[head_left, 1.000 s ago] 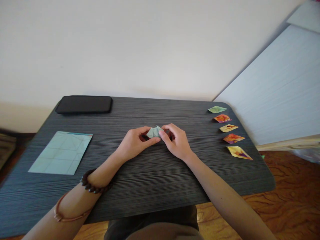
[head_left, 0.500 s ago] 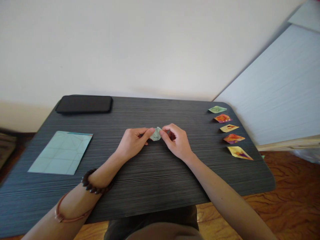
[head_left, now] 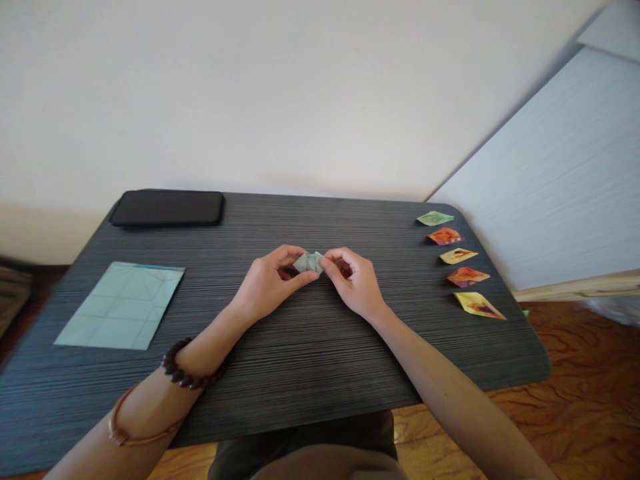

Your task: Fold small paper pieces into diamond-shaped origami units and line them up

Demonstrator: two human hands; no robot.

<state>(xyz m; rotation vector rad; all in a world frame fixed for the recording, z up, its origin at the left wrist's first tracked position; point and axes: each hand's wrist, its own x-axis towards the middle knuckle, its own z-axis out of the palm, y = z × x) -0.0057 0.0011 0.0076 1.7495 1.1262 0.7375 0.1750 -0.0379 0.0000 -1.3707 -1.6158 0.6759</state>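
Note:
A small folded piece of pale green paper is held just above the middle of the dark striped table. My left hand pinches its left side between thumb and fingers. My right hand pinches its right side the same way. Both hands are closed on the paper, fingertips almost touching. Beaded and cord bracelets sit on my left wrist.
A creased pale blue sheet lies at the table's left. A black phone rests at the back left. Several folded paper shapes, green, orange and yellow, line the right edge. A white panel leans at the right.
The hands shifted slightly; the left fingers went from lying flatter on the paper to curling up and pinching it, and the paper looks more compact now.

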